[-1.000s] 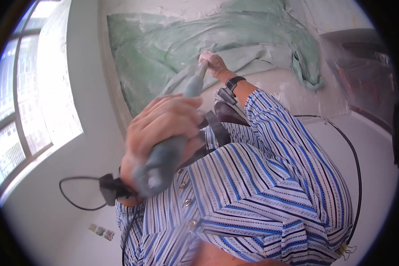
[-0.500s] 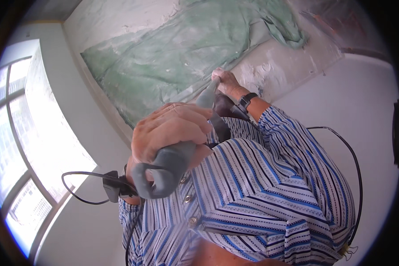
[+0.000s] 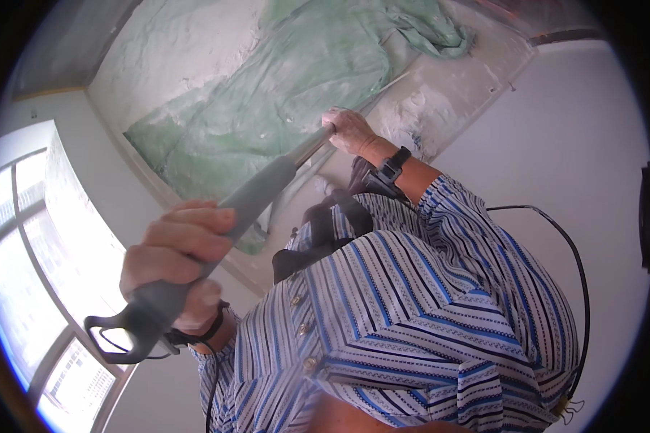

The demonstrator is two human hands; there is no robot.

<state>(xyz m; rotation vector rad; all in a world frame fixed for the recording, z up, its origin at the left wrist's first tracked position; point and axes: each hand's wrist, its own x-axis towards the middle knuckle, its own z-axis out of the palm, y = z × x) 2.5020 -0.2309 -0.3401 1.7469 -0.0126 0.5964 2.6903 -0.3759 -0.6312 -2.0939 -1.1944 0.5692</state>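
A pole (image 3: 262, 189) with a long grey grip, a hanging loop at its near end and a metal shaft runs slantwise in front of my chest. My left hand (image 3: 184, 252) is wrapped round the grip close to the loop. Farther along, my right hand (image 3: 354, 133) is closed on the metal shaft, white dust or paint on its fingers. What the pole carries at its far end cannot be seen past my right hand. A black strap with a small device sits on each wrist.
A crumpled green sheet (image 3: 267, 94) lies on the floor ahead, with a white-smeared floor strip (image 3: 440, 101) beside it. A bright window (image 3: 58, 252) stands at the left, a white wall (image 3: 542, 137) at the right. A black cable (image 3: 567, 245) loops beside my right sleeve.
My left hand has moved left with the grip end, and the pole now lies more across my view, with more of its length showing. My right hand has shifted slightly left.
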